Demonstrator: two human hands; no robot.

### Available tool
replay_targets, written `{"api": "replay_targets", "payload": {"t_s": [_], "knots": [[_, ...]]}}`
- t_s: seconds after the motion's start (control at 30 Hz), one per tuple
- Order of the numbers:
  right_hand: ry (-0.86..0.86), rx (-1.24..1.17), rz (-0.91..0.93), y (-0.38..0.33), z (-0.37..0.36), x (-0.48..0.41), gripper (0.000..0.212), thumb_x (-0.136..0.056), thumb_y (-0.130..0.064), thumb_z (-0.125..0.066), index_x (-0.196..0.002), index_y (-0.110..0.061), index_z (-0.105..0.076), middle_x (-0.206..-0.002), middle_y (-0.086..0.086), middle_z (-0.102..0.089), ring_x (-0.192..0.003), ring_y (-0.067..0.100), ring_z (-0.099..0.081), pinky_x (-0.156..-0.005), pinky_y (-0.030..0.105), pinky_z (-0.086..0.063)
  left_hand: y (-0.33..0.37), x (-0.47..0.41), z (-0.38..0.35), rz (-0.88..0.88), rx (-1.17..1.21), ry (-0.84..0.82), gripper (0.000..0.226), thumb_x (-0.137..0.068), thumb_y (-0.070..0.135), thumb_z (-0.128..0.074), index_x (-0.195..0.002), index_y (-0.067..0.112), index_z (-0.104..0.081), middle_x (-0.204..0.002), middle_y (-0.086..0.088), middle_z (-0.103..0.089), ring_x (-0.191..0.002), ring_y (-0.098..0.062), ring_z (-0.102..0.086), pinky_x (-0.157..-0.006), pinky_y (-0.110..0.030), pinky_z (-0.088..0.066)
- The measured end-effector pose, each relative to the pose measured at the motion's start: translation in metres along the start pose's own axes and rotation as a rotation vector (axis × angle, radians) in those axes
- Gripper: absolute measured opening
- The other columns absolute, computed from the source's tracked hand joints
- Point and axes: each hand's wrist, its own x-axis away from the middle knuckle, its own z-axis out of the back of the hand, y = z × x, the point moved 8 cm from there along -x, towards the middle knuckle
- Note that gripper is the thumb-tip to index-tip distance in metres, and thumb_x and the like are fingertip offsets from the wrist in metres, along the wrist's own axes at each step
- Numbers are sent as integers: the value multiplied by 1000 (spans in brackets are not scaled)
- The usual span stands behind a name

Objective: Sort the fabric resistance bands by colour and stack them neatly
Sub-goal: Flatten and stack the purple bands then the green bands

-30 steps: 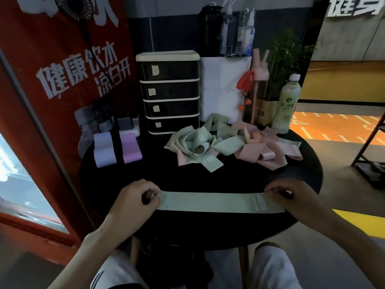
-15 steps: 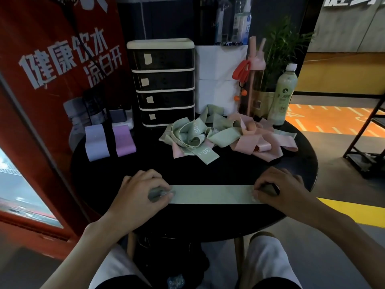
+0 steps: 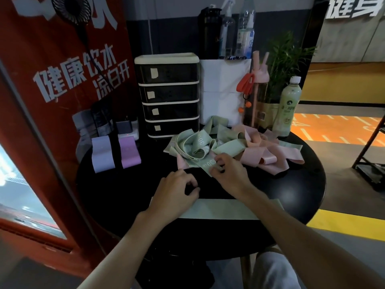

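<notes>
On round table (image 3: 291, 195), right hand (image 3: 229, 174) pinching green band (image 3: 209, 164)

green band (image 3: 225, 208) flat, near edge | green-pink tangle (image 3: 229, 147) centre | two purple bands (image 3: 115, 153) left

Looks like a gym: fabric resistance bands (image 3: 235, 147) heaped on a round table (image 3: 291, 188), painted orange floor lanes (image 3: 333, 130), red drinking-water banner (image 3: 62, 65), drink bottles (image 3: 288, 105).
</notes>
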Motion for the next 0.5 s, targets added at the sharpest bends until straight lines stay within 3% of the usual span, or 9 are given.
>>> {"api": "replay_targets", "payload": {"t_s": [0.13,0.23,0.3,0.4,0.5], "knots": [[5,83,-27,3,-6,-6,41,-88,-36,-63,-126,-23,-54,-125,-2,-60,-117,25,-53,-99,42,-38,-7,-1,-3,3,10,27,10,-86,35,-68,-90,26,-69,-91,15,-55,-93,-11,-54,-87,-37,-46],[-6,4,-88,5,-6,-11,36,-89,-29,-64,-123,-22,-56,-111,-4,-61,-112,22,-57,-101,46,-40,-8,0,-4,0,28,24,9,-87,35,-68,-90,27,-68,-87,18,-52,-91,-8,-53,-86,-33,-45],[-2,-127,-137,5,-6,-14,33,-88,-21,-65,-120,-15,-61,-105,-2,-65,-107,22,-61,-99,47,-45,-9,0,-2,11,68,40,7,-86,34,-69,-89,28,-68,-85,20,-53,-89,-5,-53,-84,-29,-45],[7,-440,-173,-5,-2,-12,20,-86,-4,-64,-103,7,-66,-102,27,-68,-91,34,-66,-86,43,-55,-15,-1,1,58,193,64,2,-87,31,-69,-88,30,-68,-86,19,-62,-88,-1,-59,-81,-23,-47],[-52,-862,-227,-25,3,-9,15,-90,1,-61,-105,4,-65,-94,21,-68,-80,24,-64,-73,31,-55,-19,-3,2,100,341,59,15,-90,21,-68,-81,33,-68,-85,17,-70,-86,3,-64,-80,-18,-47]]}}
